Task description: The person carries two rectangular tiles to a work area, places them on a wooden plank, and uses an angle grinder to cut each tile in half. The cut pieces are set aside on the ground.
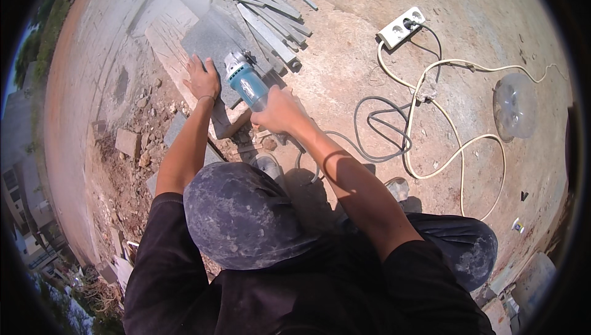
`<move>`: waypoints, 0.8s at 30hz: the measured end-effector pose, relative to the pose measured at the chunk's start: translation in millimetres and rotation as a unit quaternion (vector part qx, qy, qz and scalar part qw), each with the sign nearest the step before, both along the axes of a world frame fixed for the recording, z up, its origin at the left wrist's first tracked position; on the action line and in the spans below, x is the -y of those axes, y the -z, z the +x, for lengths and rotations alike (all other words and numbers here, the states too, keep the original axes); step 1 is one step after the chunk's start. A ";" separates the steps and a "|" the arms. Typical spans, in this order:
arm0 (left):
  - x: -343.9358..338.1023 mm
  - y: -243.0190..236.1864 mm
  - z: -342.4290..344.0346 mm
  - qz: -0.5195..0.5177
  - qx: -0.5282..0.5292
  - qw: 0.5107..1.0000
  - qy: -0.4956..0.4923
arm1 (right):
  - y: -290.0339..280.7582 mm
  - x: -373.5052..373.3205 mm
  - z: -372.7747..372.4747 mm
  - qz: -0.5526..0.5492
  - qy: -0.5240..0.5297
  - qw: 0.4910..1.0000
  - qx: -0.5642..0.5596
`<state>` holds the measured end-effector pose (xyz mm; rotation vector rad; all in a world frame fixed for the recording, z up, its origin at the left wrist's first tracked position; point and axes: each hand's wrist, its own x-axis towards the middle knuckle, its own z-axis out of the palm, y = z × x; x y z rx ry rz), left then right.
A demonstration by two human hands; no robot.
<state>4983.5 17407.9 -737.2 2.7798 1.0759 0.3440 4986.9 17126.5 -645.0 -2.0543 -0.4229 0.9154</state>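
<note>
My right hand (279,110) is wrapped round the body of a teal angle grinder (247,85). The grinder's metal head sits over a grey stone slab (206,36), near the slab's right side; its disc is hard to make out. Pale dust hangs beyond the slab. My left hand (202,78) lies flat with fingers stretched out on the slab's left edge, just left of the grinder head. Beneath the slab is a light board or block (169,33). Several narrow cut grey strips (271,27) lie in a loose pile to the slab's right.
A white power strip (401,27) with a black plug in it lies at the far right. Cream cable (458,150) and dark cord (363,132) loop over the ground. A clear plastic container (516,106) is farther right. Rubble and a broken block (128,143) lie left.
</note>
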 end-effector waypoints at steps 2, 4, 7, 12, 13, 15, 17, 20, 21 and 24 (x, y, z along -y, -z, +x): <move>0.2 -0.1 -0.1 0.000 -0.001 1.000 0.000 | -3.1 2.4 1.6 -0.007 -0.016 0.999 -0.029; -0.8 -0.3 -0.3 0.003 -0.001 1.000 -0.001 | -6.7 4.1 0.9 -0.013 -0.016 0.999 -0.033; -1.4 -0.2 -0.9 0.006 -0.003 1.000 -0.005 | -8.9 7.0 -1.9 -0.014 -0.016 0.999 -0.029; 1.4 -1.0 0.5 0.000 0.002 1.000 -0.003 | 1.6 10.0 -8.5 -0.011 -0.005 1.000 -0.001; 2.6 -1.1 1.6 0.000 0.001 1.000 -0.002 | 5.9 10.3 -10.1 -0.011 -0.002 1.000 0.010; 1.2 -1.9 0.2 0.001 0.001 1.000 -0.002 | 5.8 10.3 -11.6 -0.007 -0.001 1.000 0.013; 1.1 -2.1 -0.2 0.000 0.000 1.000 -0.001 | 6.4 12.9 -12.6 -0.001 -0.004 1.000 -0.005; 1.0 -1.2 0.2 0.001 -0.001 1.000 0.002 | 9.0 15.8 -14.9 0.010 0.004 1.000 -0.013; -0.5 -0.9 -0.4 0.003 -0.002 1.000 0.002 | 9.9 16.4 -16.0 0.011 0.002 1.000 -0.010; -1.8 0.3 -0.1 0.008 -0.004 1.000 0.001 | 12.0 19.0 -19.4 0.012 0.003 1.000 -0.001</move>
